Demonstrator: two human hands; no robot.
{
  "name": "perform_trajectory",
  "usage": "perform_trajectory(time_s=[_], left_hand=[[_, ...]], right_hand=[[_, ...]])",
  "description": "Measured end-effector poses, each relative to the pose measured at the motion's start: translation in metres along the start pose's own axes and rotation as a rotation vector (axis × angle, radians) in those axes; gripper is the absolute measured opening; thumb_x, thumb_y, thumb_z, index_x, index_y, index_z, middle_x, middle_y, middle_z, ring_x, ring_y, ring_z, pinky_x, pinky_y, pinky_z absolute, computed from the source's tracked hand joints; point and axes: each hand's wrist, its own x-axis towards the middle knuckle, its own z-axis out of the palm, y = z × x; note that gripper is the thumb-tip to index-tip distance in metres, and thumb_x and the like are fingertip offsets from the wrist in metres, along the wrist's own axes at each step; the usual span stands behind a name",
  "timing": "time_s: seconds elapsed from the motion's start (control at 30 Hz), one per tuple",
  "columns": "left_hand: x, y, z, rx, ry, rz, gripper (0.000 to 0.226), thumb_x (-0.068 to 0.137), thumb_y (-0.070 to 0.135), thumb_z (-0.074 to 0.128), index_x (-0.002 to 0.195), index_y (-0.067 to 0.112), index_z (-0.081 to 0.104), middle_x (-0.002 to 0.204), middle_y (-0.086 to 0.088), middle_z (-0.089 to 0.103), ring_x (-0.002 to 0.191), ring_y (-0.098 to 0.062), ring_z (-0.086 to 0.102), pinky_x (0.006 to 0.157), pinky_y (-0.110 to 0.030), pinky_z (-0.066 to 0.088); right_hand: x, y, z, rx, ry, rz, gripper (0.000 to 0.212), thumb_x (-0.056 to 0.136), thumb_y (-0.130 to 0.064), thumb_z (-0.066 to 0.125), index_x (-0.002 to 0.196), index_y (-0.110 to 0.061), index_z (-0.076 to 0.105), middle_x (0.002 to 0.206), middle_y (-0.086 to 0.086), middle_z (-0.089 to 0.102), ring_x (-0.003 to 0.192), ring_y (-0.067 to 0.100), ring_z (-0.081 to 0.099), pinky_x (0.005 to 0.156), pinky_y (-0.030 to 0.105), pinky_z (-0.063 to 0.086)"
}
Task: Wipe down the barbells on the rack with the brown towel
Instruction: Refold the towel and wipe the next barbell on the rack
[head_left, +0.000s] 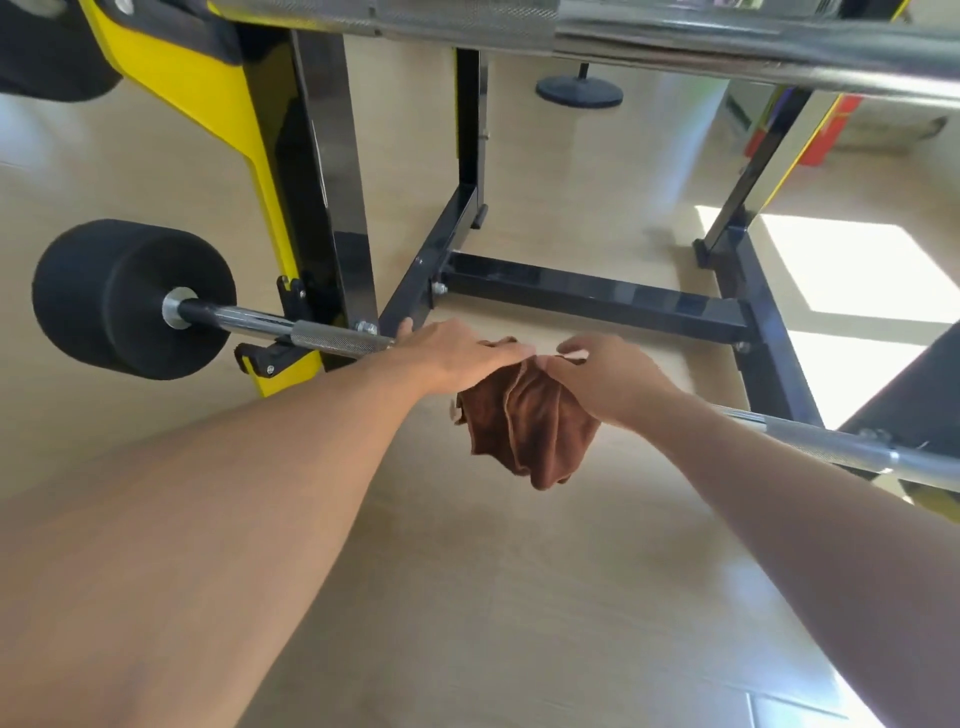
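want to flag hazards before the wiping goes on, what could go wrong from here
Most of the brown towel hangs loose below the left hand and right hand, so it might slip off the lower barbell or wipe poorly. The upper barbell sits close overhead; rising carelessly could mean a bump. Pushing sideways on the lower barbell might shift it on its hooks.

Beige glossy floor (519, 597), bright sunlight patch (852, 265) on it far right. Round black stand base (579, 91) at the far end, red-and-yellow item (826, 130) to its right, blurred.
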Motion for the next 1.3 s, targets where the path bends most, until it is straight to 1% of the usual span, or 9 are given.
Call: perform_trajectory(time_s=[0.13,0.37,0.47,0.67,0.8,0.93,1.07,1.2,1.3], left_hand=[[-0.014,0.002,-0.013,-0.521,-0.014,0.119,0.017,0.091,0.038,0.069,0.097,0.022,0.072,0.094,0.004,0.069,0.104,-0.023,0.066,0.094,-0.036,0.050],[-0.072,-0.069,-0.078,-0.762,0.110,0.071,0.025,0.075,0.020,0.066,0.095,0.006,0.064,0.095,-0.022,0.067,0.096,-0.033,0.067,0.096,-0.059,0.051],[-0.110,-0.123,-0.101,-0.599,0.261,0.052,0.017,0.079,0.023,0.067,0.091,0.010,0.064,0.084,-0.017,0.068,0.084,-0.029,0.066,0.088,-0.049,0.051],[-0.113,-0.201,-0.142,-0.565,0.653,0.071,0.015,0.076,0.015,0.067,0.089,0.020,0.063,0.082,-0.003,0.074,0.064,-0.005,0.060,0.069,-0.025,0.045],[-0.076,-0.237,-0.179,-0.389,0.804,0.059,0.038,0.088,0.035,0.071,0.121,0.023,0.059,0.114,0.006,0.070,0.100,-0.006,0.066,0.092,-0.029,0.052],[-0.039,-0.277,-0.179,0.151,0.519,-0.053,0.055,0.104,0.047,0.039,0.152,0.020,0.036,0.155,-0.007,0.042,0.141,-0.029,0.039,0.116,-0.042,0.030],[-0.019,-0.303,-0.148,0.159,0.582,0.007,0.046,0.107,0.041,0.024,0.139,0.025,0.053,0.145,0.002,0.054,0.136,-0.023,0.043,0.114,-0.039,0.029],[-0.015,-0.308,-0.141,0.143,0.691,0.059,0.042,0.107,0.038,0.027,0.124,0.026,0.063,0.134,0.009,0.062,0.130,-0.019,0.049,0.105,-0.035,0.033],[-0.011,-0.311,-0.141,0.135,0.695,0.048,0.043,0.107,0.041,0.026,0.124,0.028,0.063,0.133,0.010,0.062,0.130,-0.017,0.048,0.106,-0.036,0.034]], right_hand=[[-0.009,-0.018,0.008,0.634,0.254,0.003,0.045,0.081,-0.022,0.085,0.118,-0.031,0.063,0.110,-0.014,0.069,0.094,0.008,0.067,0.086,0.039,0.060],[-0.038,-0.086,0.012,0.918,0.111,-0.125,0.062,0.073,-0.025,0.090,0.125,-0.031,0.057,0.108,-0.007,0.069,0.092,0.013,0.071,0.075,0.036,0.063],[-0.048,-0.132,0.022,0.851,-0.140,-0.210,0.063,0.075,-0.017,0.088,0.130,-0.026,0.060,0.101,-0.005,0.075,0.088,0.014,0.074,0.077,0.037,0.064],[-0.034,-0.231,0.058,0.831,-0.001,-0.407,0.051,0.086,-0.010,0.079,0.132,-0.027,0.064,0.098,-0.011,0.076,0.088,0.005,0.073,0.081,0.035,0.063],[-0.012,-0.289,0.080,0.606,0.284,-0.525,0.064,0.096,-0.007,0.060,0.154,-0.021,0.038,0.155,0.000,0.038,0.142,0.017,0.038,0.116,0.031,0.037],[-0.007,-0.309,0.123,0.054,0.311,-0.659,0.069,0.089,-0.016,0.063,0.152,-0.014,0.034,0.158,0.007,0.026,0.146,0.027,0.023,0.121,0.034,0.024],[0.036,-0.331,0.163,-0.518,-0.096,-0.534,0.089,0.083,-0.034,0.072,0.151,-0.003,0.024,0.143,0.014,0.043,0.133,0.032,0.042,0.111,0.041,0.033],[0.080,-0.360,0.172,-0.446,-0.265,-0.369,0.061,0.083,-0.043,0.075,0.130,-0.011,0.051,0.114,0.006,0.060,0.106,0.030,0.061,0.086,0.038,0.049],[0.097,-0.368,0.155,-0.205,-0.693,-0.155,0.025,0.093,-0.027,0.070,0.106,-0.006,0.062,0.100,0.012,0.068,0.099,0.033,0.067,0.095,0.040,0.054]])
